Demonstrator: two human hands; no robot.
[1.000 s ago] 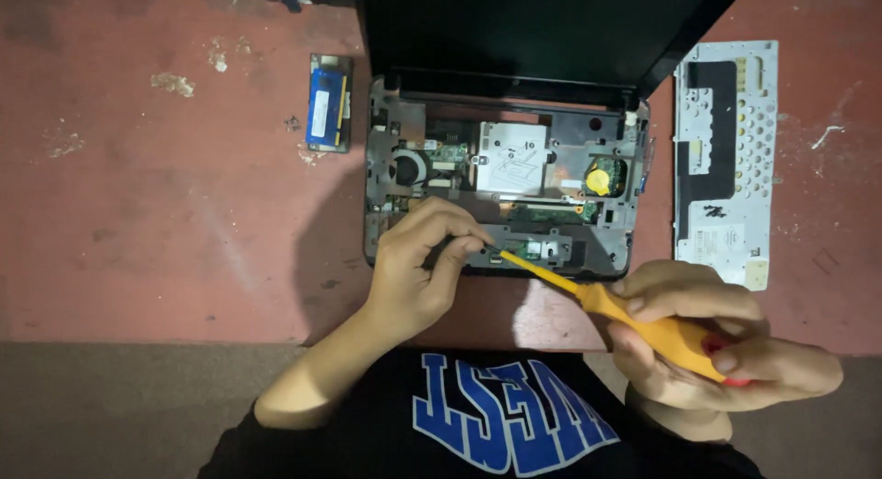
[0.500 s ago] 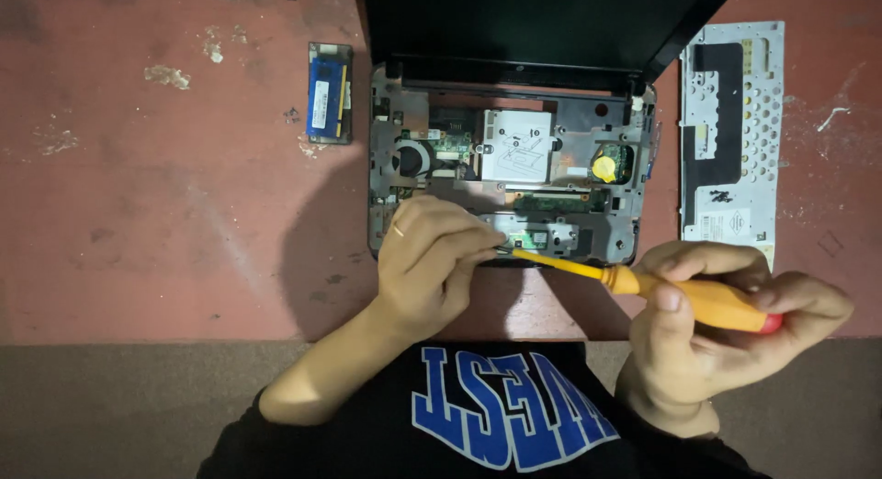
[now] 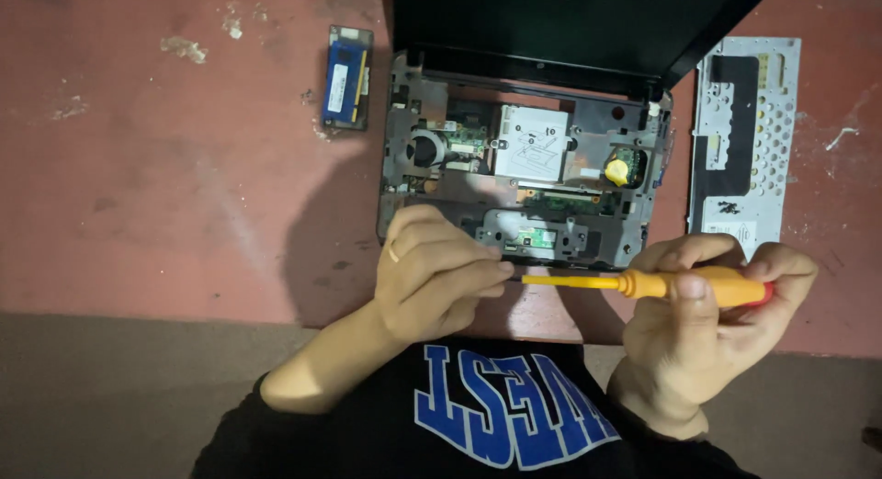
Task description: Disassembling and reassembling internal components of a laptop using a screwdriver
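Head view: the right hand [image 3: 707,323] has its grip wrapped tight around the fat orange plastic screwdriver handle [image 3: 698,284], thumb on top, probably so it can twist. The left hand [image 3: 432,277] is curled shut with fingertips pinching the thin yellow screwdriver shaft [image 3: 570,281] near its tip, which looks like steadying it. The tool lies horizontal across the lower middle of the frame, tip pointing left, at the front edge of the opened grey laptop base [image 3: 524,190]. A blue memory stick [image 3: 346,78] sits upper left on the reddish tabletop [image 3: 165,185], and a silver perforated metal plate [image 3: 742,144] at right.
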